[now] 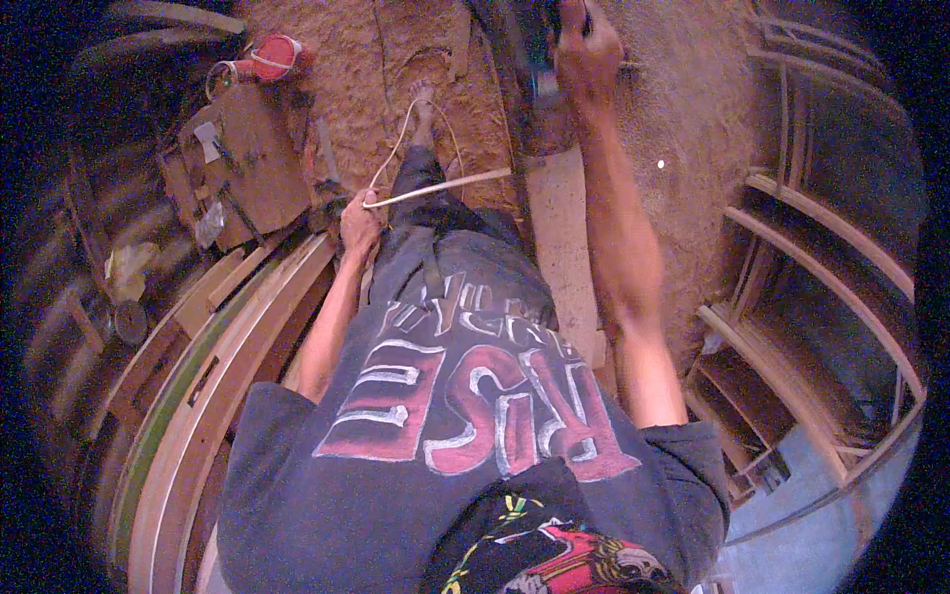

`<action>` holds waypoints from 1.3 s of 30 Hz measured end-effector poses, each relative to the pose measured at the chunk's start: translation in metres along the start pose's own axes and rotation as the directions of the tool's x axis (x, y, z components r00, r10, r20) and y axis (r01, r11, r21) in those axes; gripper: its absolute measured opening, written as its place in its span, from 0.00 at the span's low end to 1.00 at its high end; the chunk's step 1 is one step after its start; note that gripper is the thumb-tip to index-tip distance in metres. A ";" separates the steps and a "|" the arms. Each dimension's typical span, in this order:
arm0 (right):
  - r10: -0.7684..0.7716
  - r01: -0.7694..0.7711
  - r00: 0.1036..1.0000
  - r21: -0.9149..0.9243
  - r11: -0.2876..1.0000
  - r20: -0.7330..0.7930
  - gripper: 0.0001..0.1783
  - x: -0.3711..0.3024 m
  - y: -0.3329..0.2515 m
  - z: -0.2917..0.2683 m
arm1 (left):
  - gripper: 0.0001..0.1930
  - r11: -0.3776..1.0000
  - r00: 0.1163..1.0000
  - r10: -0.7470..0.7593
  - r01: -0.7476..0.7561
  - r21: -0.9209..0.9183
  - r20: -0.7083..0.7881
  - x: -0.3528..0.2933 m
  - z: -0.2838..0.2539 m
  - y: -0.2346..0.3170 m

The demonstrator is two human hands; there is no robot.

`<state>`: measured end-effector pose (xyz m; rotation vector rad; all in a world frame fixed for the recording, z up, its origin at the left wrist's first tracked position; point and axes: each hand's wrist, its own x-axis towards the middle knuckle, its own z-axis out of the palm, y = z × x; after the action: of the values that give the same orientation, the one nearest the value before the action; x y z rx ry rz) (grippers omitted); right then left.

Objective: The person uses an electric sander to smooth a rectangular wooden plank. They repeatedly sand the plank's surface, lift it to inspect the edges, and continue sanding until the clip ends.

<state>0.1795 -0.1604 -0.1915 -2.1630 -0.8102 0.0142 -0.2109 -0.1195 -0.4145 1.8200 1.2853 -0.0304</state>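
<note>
My right hand (586,51) is stretched out at the top of the view, closed on a dark power tool (539,59) that rests on a long wooden board (562,228). My left hand (358,223) is down by my hip, gripping a thin pale wooden strip (445,186) that points to the right toward the board. A white cord (401,139) loops from that hand up across the sawdust. My dark printed shirt fills the lower middle, and one bare foot (424,99) shows on the floor.
Sawdust (683,89) covers the floor. Long curved wooden planks (208,386) are stacked at the left. A brown board with scraps (247,163) and a red container (272,57) lie at the upper left. Wooden frames (792,327) stand at the right.
</note>
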 end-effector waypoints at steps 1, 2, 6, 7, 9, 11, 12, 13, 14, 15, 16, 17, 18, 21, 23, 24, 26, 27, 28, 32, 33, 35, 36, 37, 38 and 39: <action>0.075 -0.076 0.997 0.060 0.995 0.024 0.37 0.018 -0.005 0.003 | 0.21 1.000 1.000 -0.017 0.017 -0.022 -0.010 -0.001 -0.001 0.001; 0.147 -0.152 0.987 0.082 0.985 0.063 0.36 0.032 -0.007 0.004 | 0.22 0.999 1.000 -0.026 0.026 -0.034 0.000 -0.002 -0.003 0.003; 0.124 -0.138 0.985 0.121 0.983 0.121 0.34 0.027 0.020 -0.017 | 0.22 0.997 1.000 0.011 -0.012 -0.071 -0.016 -0.005 -0.006 0.012; 0.145 -0.171 0.976 0.159 0.972 0.164 0.34 0.006 0.033 -0.029 | 0.22 0.996 0.998 0.045 -0.047 -0.070 -0.037 -0.004 -0.006 0.014; 0.251 -0.274 0.951 0.111 0.955 0.181 0.28 -0.048 0.058 -0.052 | 0.22 0.997 1.000 -0.002 0.002 -0.080 -0.005 -0.003 -0.007 0.020; 0.240 -0.249 0.955 0.035 0.968 0.175 0.32 -0.125 0.080 -0.081 | 0.22 0.999 1.000 0.006 -0.005 -0.047 0.006 0.001 -0.005 0.030; 0.331 -0.355 0.920 0.084 0.931 0.211 0.34 -0.172 0.085 -0.101 | 0.22 0.999 0.999 0.034 -0.034 -0.011 0.006 0.002 -0.005 0.035; 0.409 -0.426 0.887 0.036 0.904 0.215 0.36 -0.216 0.086 -0.119 | 0.22 0.998 0.998 0.063 -0.063 0.026 0.003 0.004 -0.006 0.042; 0.491 -0.492 0.849 -0.049 0.869 0.194 0.38 -0.254 0.089 -0.133 | 0.21 0.991 0.993 0.117 -0.114 0.070 -0.031 0.004 -0.004 0.049; 0.526 -0.523 0.829 -0.070 0.850 0.192 0.40 -0.286 0.089 -0.145 | 0.20 0.976 0.980 0.194 -0.189 0.108 -0.038 0.005 -0.003 0.057; 0.546 -0.537 0.817 -0.098 0.838 0.186 0.40 -0.307 0.093 -0.150 | 0.19 0.949 0.958 0.283 -0.272 0.157 -0.052 0.008 -0.002 0.064; 0.565 -0.551 0.805 -0.126 0.825 0.181 0.41 -0.324 0.092 -0.155 | 0.19 0.913 0.926 0.373 -0.353 0.206 -0.066 0.011 -0.001 0.071; 0.580 -0.559 0.792 -0.156 0.814 0.188 0.41 -0.334 0.091 -0.158 | 0.17 0.923 0.936 0.350 -0.339 0.184 -0.028 0.015 0.000 0.079; 0.511 -0.511 0.846 -0.043 0.859 0.151 0.39 -0.327 0.087 -0.148 | 0.16 0.856 0.864 0.497 -0.474 0.205 -0.078 0.028 0.006 0.100; 0.461 -0.469 0.880 0.050 0.882 0.113 0.37 -0.312 0.081 -0.139 | 0.17 0.846 0.843 0.532 -0.527 0.079 -0.078 0.039 0.009 0.115; 0.448 -0.456 0.888 0.079 0.886 0.104 0.36 -0.305 0.079 -0.135 | 0.17 0.843 0.841 0.537 -0.538 0.004 -0.070 0.043 0.010 0.120; 0.462 -0.468 0.884 0.146 0.872 0.075 0.34 -0.292 0.073 -0.130 | 0.18 0.833 0.846 0.533 -0.529 -0.161 -0.025 0.045 0.009 0.132; 0.482 -0.484 0.874 0.191 0.854 0.059 0.33 -0.286 0.070 -0.129 | 0.18 0.832 0.853 0.522 -0.513 -0.209 -0.014 0.045 0.007 0.138; 0.496 -0.498 0.865 0.236 0.835 0.071 0.31 -0.281 0.068 -0.129 | 0.18 0.829 0.858 0.513 -0.496 -0.258 -0.003 0.044 0.006 0.144; 0.520 -0.511 0.853 0.282 0.812 0.051 0.30 -0.264 0.063 -0.133 | 0.20 0.837 0.901 0.427 -0.364 -0.408 0.072 0.033 0.008 0.163; 0.514 -0.503 0.857 0.292 0.814 0.043 0.29 -0.260 0.062 -0.134 | 0.20 0.853 0.915 0.383 -0.297 -0.430 0.127 0.031 0.009 0.166; 0.524 -0.512 0.850 0.318 0.798 0.054 0.26 -0.254 0.059 -0.135 | 0.23 0.839 0.919 0.374 -0.279 -0.467 0.123 0.031 0.015 0.173; 0.539 -0.530 0.839 0.332 0.780 0.073 0.26 -0.250 0.057 -0.135 | 0.24 0.824 0.910 0.398 -0.298 -0.482 0.118 0.032 0.017 0.177; 0.538 -0.540 0.835 0.347 0.767 0.112 0.25 -0.247 0.056 -0.134 | 0.27 0.825 0.906 0.400 -0.291 -0.485 0.137 0.032 0.019 0.180; 0.550 -0.554 0.828 0.316 0.770 0.111 0.28 -0.243 0.055 -0.134 | 0.30 0.820 0.884 0.455 -0.371 -0.436 0.103 0.032 0.021 0.184; 0.551 -0.563 0.824 0.288 0.775 0.128 0.31 -0.239 0.054 -0.133 | 0.34 0.773 0.869 0.482 -0.363 -0.520 0.112 0.032 0.023 0.188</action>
<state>0.0549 -0.4099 -0.1990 -2.0175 -0.1330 0.4605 -0.0413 -0.1246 -0.3243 1.5623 0.6060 0.2926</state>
